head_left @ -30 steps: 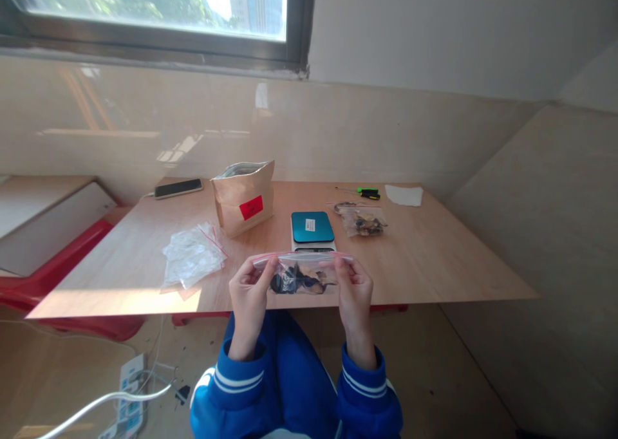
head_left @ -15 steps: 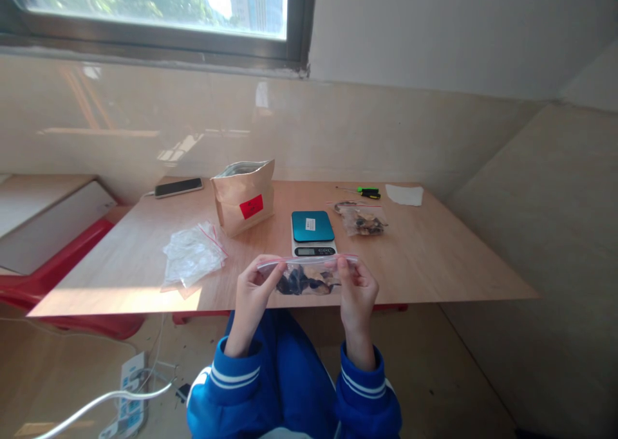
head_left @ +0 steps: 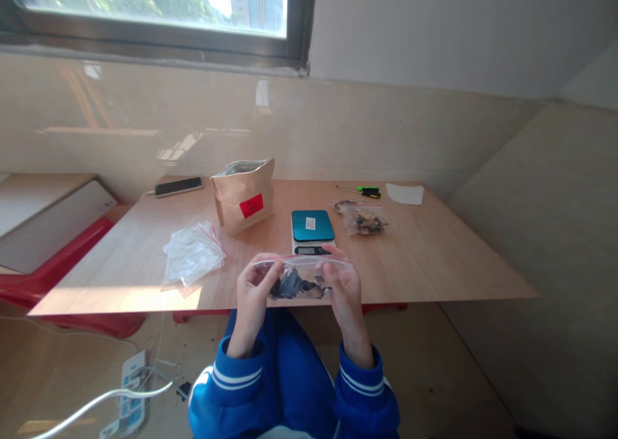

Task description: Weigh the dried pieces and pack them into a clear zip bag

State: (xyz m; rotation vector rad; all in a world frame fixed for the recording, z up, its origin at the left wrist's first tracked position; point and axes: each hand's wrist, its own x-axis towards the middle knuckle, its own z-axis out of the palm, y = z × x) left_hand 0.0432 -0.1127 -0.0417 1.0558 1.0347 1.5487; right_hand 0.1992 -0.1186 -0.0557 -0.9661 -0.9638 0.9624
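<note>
Between my hands, near the table's front edge, is a clear zip bag [head_left: 300,282] with dark and tan dried pieces inside, perhaps dried fungus. My left hand [head_left: 254,288] pinches the red-lined zip strip at its left end. With thumb and fingers, my right hand [head_left: 344,288] grips the same strip toward the right. Just behind the bag sits a kitchen scale [head_left: 313,226] with a blue top; the bag and right fingers partly hide its display end. To the right of the scale lie filled zip bags [head_left: 365,221] of similar pieces.
A brown paper pouch [head_left: 245,201] with a red label stands open behind left. Flat zip bags [head_left: 193,255] lie left, and a phone [head_left: 178,186] at the back left. Screwdrivers [head_left: 364,191] and white paper [head_left: 404,194] lie back right. A power strip [head_left: 131,391] is on the floor.
My right hand has shifted left along the zip strip, from its right end toward the middle. My left hand keeps its hold almost in place.
</note>
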